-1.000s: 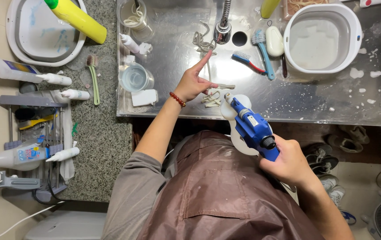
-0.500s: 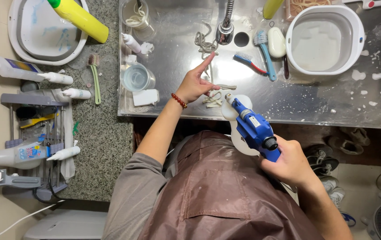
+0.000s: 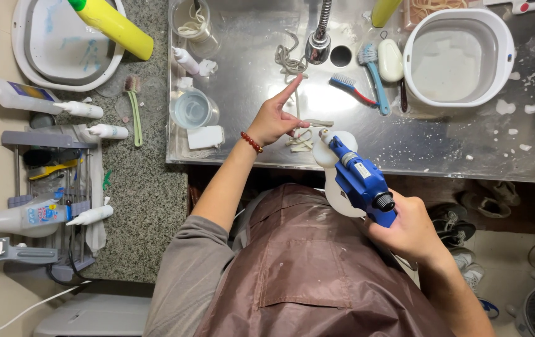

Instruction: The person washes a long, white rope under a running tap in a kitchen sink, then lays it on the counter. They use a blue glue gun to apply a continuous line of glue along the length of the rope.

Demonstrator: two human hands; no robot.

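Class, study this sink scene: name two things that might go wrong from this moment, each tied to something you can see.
1. The right hand aims the blue spray tool at the pale strips right beside the left hand; the fingers could well get sprayed.
2. The strips lie near the front edge of the wet metal sink; a strong jet might push them off, or splash the brown apron.

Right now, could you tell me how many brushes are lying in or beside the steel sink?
3: a blue brush and a blue-and-red toothbrush lie in the sink left of the white basin; a green-handled brush lies on the granite counter. Others may be hidden.
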